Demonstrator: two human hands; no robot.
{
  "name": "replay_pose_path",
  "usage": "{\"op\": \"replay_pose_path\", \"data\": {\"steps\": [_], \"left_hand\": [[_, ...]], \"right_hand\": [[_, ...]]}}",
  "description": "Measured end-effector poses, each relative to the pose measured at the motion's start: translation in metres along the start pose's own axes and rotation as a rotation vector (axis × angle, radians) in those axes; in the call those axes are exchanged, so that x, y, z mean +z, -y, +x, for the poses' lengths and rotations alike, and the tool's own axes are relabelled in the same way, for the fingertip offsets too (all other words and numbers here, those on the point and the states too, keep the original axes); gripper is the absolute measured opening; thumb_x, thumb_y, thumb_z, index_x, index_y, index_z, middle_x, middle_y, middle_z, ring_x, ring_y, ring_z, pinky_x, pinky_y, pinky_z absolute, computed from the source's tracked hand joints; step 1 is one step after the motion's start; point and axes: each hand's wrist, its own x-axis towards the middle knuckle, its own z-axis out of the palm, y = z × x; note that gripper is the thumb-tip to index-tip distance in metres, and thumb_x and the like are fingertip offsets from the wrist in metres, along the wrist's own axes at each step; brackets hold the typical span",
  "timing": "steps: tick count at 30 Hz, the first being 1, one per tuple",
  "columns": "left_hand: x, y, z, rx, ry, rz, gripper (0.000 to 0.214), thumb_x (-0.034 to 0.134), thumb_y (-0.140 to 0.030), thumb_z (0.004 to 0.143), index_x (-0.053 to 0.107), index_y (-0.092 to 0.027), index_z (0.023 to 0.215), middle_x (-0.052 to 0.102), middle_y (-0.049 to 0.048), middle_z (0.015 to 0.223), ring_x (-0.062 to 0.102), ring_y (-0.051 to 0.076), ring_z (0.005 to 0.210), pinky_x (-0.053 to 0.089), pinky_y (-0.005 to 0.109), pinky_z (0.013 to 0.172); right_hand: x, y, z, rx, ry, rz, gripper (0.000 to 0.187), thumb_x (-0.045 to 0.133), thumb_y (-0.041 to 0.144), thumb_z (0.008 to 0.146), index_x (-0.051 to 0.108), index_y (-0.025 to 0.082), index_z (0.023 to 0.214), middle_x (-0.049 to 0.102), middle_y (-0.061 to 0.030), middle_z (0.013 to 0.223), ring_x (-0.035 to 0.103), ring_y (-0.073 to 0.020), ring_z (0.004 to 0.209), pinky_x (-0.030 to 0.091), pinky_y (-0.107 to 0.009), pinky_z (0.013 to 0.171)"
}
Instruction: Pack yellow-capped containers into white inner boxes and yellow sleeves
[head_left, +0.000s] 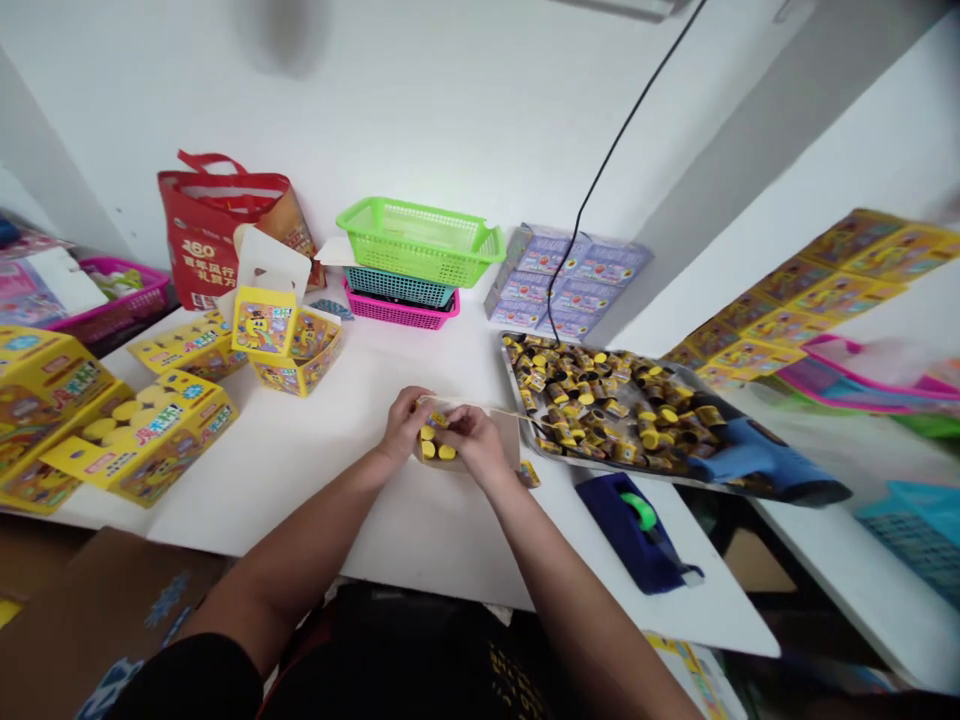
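A small open carton (506, 432) lies on the white table in front of me, its inside plain brown. Several little tubs (446, 452) with yellow lids stand in its left part. My left hand (405, 428) grips the carton's left end, the thumb near its rim. Over the opening, the fingers of my right hand (478, 440) are pinched together on a small yellow printed tub (436, 420), partly covered by the fingers. Just right of the carton, one loose yellow packaged piece (529, 474) rests on the table.
A metal tray (517, 385) of loose tubs stands at the right, a blue sleeve or glove-like item (772, 462) over its corner. Nearer is a blue tape dispenser (626, 535). Yellow cartons (169, 440) fill the left; stacked baskets (420, 245) and purple boxes (562, 275) stand behind.
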Motion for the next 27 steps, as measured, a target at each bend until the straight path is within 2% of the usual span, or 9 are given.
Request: {"op": "replay_pose_path", "data": {"steps": [3,5,9,13,17,19,21,24,27], "left_hand": [[0.0,-0.003,0.002,-0.019,0.008,0.008,0.064,0.059,-0.082,0.083,0.066,-0.019,0.085,0.064,0.0068,0.086,0.061,0.024,0.087,0.05,0.036,0.081],[0.0,-0.005,0.003,-0.027,0.003,0.011,0.064,0.059,-0.083,0.083,0.064,-0.019,0.081,0.063,0.0055,0.083,0.059,0.023,0.083,0.049,0.035,0.08],[0.0,-0.005,0.004,-0.02,-0.01,0.011,0.064,0.06,-0.083,0.083,0.063,-0.019,0.08,0.062,0.0048,0.081,0.059,0.022,0.081,0.049,0.035,0.078],[0.0,-0.004,0.003,0.006,0.015,0.001,0.064,0.061,-0.082,0.084,0.068,-0.018,0.091,0.067,0.0079,0.09,0.063,0.024,0.09,0.051,0.037,0.086],[0.0,-0.002,0.004,-0.023,-0.003,-0.009,0.062,0.059,-0.08,0.086,0.065,-0.018,0.086,0.065,0.0057,0.085,0.062,0.022,0.085,0.052,0.035,0.081],[0.0,-0.001,0.005,-0.049,-0.018,-0.01,0.061,0.059,-0.08,0.086,0.063,-0.019,0.082,0.063,0.004,0.081,0.061,0.021,0.082,0.051,0.034,0.079],[0.001,0.0,0.005,-0.068,-0.032,-0.01,0.063,0.059,-0.082,0.084,0.06,-0.02,0.079,0.062,0.0031,0.079,0.06,0.021,0.082,0.051,0.033,0.079],[0.0,0.0,0.004,-0.091,-0.038,-0.019,0.065,0.061,-0.085,0.08,0.058,-0.02,0.077,0.06,0.0023,0.078,0.059,0.021,0.081,0.05,0.032,0.077],[-0.001,-0.001,0.004,-0.106,-0.024,-0.051,0.064,0.065,-0.084,0.078,0.058,-0.02,0.076,0.057,0.001,0.075,0.057,0.02,0.077,0.048,0.031,0.075]], "right_hand": [[0.007,0.005,0.014,-0.071,-0.047,-0.287,0.028,0.077,0.033,0.063,0.055,0.022,0.075,0.066,0.0005,0.079,0.064,-0.0188,0.075,0.053,-0.032,0.075],[0.008,0.008,0.018,-0.108,-0.071,-0.432,0.024,0.075,0.026,0.066,0.062,0.021,0.085,0.071,-0.0018,0.088,0.067,-0.0201,0.085,0.053,-0.032,0.082],[0.015,0.013,0.019,-0.045,-0.044,-0.581,0.033,0.071,0.02,0.075,0.069,0.021,0.108,0.077,-0.0059,0.103,0.071,-0.022,0.095,0.053,-0.031,0.084],[0.027,0.017,0.018,-0.024,-0.061,-0.624,0.021,0.068,0.025,0.082,0.074,0.02,0.102,0.078,-0.0067,0.101,0.072,-0.0245,0.096,0.052,-0.032,0.085],[0.027,0.012,0.017,-0.059,-0.172,-0.405,0.018,0.066,0.025,0.077,0.071,0.018,0.094,0.077,-0.0069,0.094,0.071,-0.0229,0.087,0.052,-0.032,0.082],[0.019,0.008,0.014,-0.052,-0.255,-0.213,0.02,0.068,0.032,0.075,0.067,0.018,0.089,0.073,-0.0053,0.084,0.068,-0.0219,0.078,0.053,-0.033,0.076],[0.006,0.005,0.007,-0.043,-0.285,0.015,0.025,0.073,0.04,0.072,0.064,0.019,0.085,0.069,-0.0019,0.075,0.066,-0.0203,0.071,0.053,-0.032,0.07],[-0.012,0.005,-0.006,0.02,-0.244,0.408,0.034,0.079,0.045,0.068,0.059,0.022,0.084,0.069,0.0001,0.077,0.07,-0.0201,0.07,0.056,-0.031,0.067],[-0.02,0.007,-0.013,0.101,-0.168,0.699,0.044,0.085,0.044,0.065,0.053,0.023,0.086,0.073,-0.0014,0.086,0.076,-0.0245,0.078,0.061,-0.036,0.072]]}}
